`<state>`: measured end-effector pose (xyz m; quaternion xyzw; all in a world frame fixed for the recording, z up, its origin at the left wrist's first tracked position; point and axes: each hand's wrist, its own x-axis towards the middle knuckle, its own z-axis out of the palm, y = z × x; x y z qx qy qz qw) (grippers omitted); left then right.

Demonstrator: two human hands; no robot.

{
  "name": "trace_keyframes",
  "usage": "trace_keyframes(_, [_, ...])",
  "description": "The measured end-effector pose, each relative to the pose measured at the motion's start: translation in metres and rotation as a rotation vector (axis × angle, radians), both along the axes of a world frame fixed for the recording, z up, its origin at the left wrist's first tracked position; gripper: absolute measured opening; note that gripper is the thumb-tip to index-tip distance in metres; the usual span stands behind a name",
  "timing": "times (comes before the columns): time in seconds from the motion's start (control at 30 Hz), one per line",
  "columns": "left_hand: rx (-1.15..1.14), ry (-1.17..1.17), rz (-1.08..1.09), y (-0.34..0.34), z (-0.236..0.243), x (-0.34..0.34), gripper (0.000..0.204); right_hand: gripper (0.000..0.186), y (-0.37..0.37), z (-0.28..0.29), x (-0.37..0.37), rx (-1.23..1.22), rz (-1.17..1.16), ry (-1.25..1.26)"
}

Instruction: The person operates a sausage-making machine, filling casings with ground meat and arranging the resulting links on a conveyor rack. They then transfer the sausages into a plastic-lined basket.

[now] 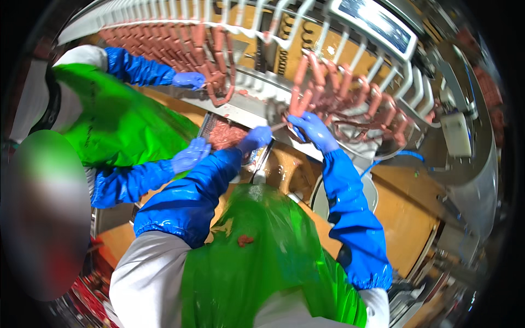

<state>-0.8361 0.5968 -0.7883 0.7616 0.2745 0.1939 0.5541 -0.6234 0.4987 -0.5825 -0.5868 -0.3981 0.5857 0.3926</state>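
Note:
My left hand, in a blue glove, is closed round one end of a thin, pale strand of sausage casing. The strand runs across to my right hand, whose gloved fingers are wrapped round the lower end of a hanging sausage link. More linked sausages hang in loops from the white hooks above and to the right of that hand. Just left of my left hand, ground meat lies in a metal tray.
At left a co-worker in a green apron has one gloved hand at another row of hanging sausages; the other hand is beside my left sleeve. A white bucket stands below my right forearm. A control panel is overhead.

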Motion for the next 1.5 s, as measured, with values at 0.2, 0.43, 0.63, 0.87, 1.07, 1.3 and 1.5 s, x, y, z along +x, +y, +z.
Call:
trace_keyframes(0.2, [0.718, 0.305, -0.034, 0.063, 0.041, -0.008, 0.03, 0.031, -0.008, 0.001, -0.015, 0.082, -0.119, 0.028])
trace_keyframes(0.43, [0.406, -0.018, 0.21, 0.047, 0.106, -0.008, 0.031, 0.035, -0.035, 0.017, -0.012, 0.084, -0.202, 0.185])
trace_keyframes(0.63, [-0.052, -0.162, -0.316, -0.018, 0.207, 0.042, 0.023, 0.022, -0.03, 0.001, 0.002, 0.17, -0.255, 0.109])
trace_keyframes(0.87, [0.443, -0.265, -0.067, 0.006, 0.154, 0.06, 0.022, 0.054, -0.002, -0.003, -0.004, 0.193, -0.667, 0.651])
trace_keyframes(1.07, [0.122, 0.002, -0.292, -0.018, 0.147, 0.066, 0.034, 0.021, -0.005, -0.032, -0.015, 0.193, -0.756, 0.656])
trace_keyframes(1.3, [0.093, 0.023, -0.097, -0.041, 0.209, 0.036, 0.026, 0.013, -0.013, 0.01, -0.015, 0.543, -0.588, -0.055])
trace_keyframes(1.5, [0.364, 0.104, 0.044, -0.036, 0.212, 0.053, 0.028, 0.015, 0.004, -0.017, -0.004, 0.713, -0.244, -0.299])
